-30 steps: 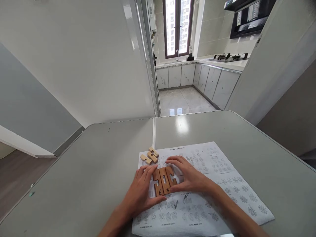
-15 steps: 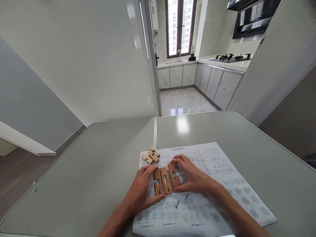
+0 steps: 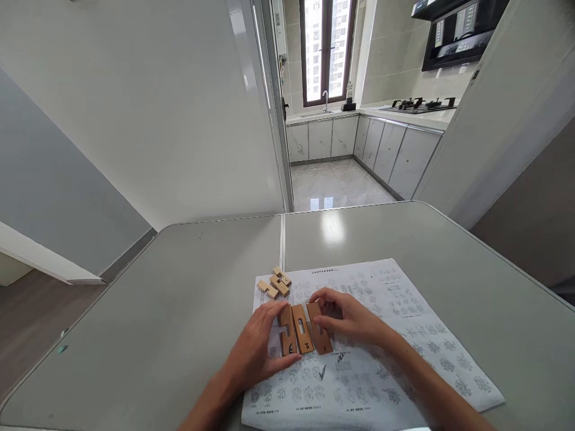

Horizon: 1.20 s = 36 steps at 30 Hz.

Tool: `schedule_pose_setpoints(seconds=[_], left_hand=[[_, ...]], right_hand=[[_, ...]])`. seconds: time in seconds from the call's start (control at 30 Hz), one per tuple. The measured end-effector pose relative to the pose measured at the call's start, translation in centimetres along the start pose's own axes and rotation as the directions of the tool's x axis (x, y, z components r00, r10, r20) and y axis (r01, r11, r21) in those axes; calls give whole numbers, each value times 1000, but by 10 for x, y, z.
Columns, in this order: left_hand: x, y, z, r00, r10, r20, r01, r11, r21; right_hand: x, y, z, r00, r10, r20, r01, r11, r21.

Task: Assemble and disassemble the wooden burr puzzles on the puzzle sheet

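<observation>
Three flat brown wooden puzzle pieces lie side by side on a printed sheet. My left hand (image 3: 254, 340) spans the left notched piece marked 3 (image 3: 288, 345), fingertips at its top end and thumb at its bottom end. In the middle lies the piece marked 2 (image 3: 306, 340), with a long slot through it. My right hand (image 3: 353, 318) grips the right piece marked 1 (image 3: 322, 343) at its upper part, fingers at the top and thumb over its face. That thumb partly hides the piece's cut-out.
Several small, pale wooden notched pieces (image 3: 279, 285) lie together beyond my left hand. The printed sheet (image 3: 449, 335) with small diagrams spreads under the pieces and to the right. The grey table (image 3: 135, 335) has a small green scrap (image 3: 61, 348) near its left edge.
The right piece has shifted slightly down, and its lower end with the mark 1 now shows. My right thumb has moved up from its bottom end onto its face. My left hand stays put.
</observation>
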<state>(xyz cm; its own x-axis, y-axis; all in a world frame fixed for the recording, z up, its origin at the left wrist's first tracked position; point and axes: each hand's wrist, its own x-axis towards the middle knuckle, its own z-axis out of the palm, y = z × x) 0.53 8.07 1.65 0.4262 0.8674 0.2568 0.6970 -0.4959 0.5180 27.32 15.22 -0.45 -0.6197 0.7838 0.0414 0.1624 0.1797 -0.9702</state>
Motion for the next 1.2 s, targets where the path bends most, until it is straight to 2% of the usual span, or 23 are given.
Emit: schedule_pose_setpoints(seconds=[0.17, 0.27, 0.4, 0.57, 0.77, 0.9, 1.07, 1.13, 1.2], left_hand=[[-1, 1, 1, 998, 56, -27, -56, 998, 22], [-1, 2, 3, 995, 81, -64, -79, 996, 34], [1, 5, 5, 985, 143, -101, -139, 989, 48], [6, 11, 12, 968, 225, -110, -221, 974, 47], [9, 15, 19, 942, 322, -91, -320, 947, 36], [8, 16, 19, 970, 232, -77, -236, 971, -46], [4, 15, 22, 990, 17, -137, -51, 967, -251], [5, 16, 23, 995, -60, -80, 30, 943, -332], [6, 18, 23, 994, -106, 25, 108, 932, -345]], right_hand=[[1, -4, 3, 1000, 26, 11, -28, 983, 180], [1, -5, 5, 993, 32, 114, -72, 930, 361], [1, -1, 9, 974, -44, 220, -77, 854, 515], [2, 0, 14, 958, -89, 273, -82, 825, 559], [0, 0, 22, 907, -111, 407, -156, 808, 568], [1, 4, 24, 929, -61, 365, -163, 819, 551], [2, 6, 16, 994, -31, 105, -36, 811, 585], [2, 5, 14, 999, 0, 45, -26, 821, 570], [2, 3, 13, 999, 27, 27, -38, 824, 565]])
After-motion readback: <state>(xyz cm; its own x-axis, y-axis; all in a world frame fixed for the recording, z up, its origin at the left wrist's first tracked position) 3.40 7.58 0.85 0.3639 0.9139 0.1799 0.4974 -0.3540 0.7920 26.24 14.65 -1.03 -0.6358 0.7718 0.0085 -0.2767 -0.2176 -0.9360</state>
